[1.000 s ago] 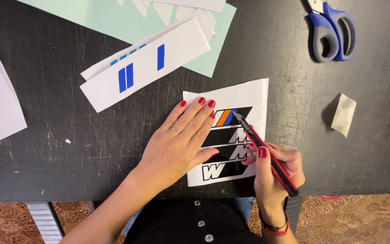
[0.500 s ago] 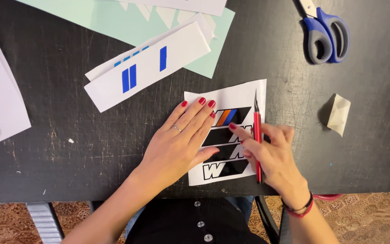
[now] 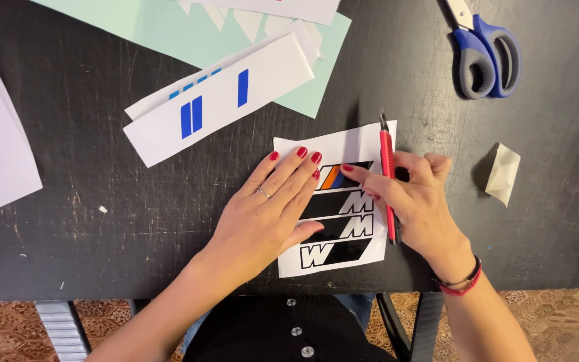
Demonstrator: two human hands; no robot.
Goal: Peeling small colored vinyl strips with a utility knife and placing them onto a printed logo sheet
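Both hands are working on the white sticker sheet (image 3: 363, 144) lying on the black desk (image 3: 88, 221): the left hand (image 3: 273, 208) is pressing it flat, fingers spread, while the right hand (image 3: 417, 201), fingers loosely curled, is resting on the red craft knife (image 3: 387, 161) beside the stickers, all apparently unpeeled.

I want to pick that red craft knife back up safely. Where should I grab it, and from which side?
Take the red craft knife by its red handle near the middle, from the right, where the right hand already rests over it. It lies flat along the right edge of the sticker sheet, blade tip pointing away from the person, so keep the grip below that far end.
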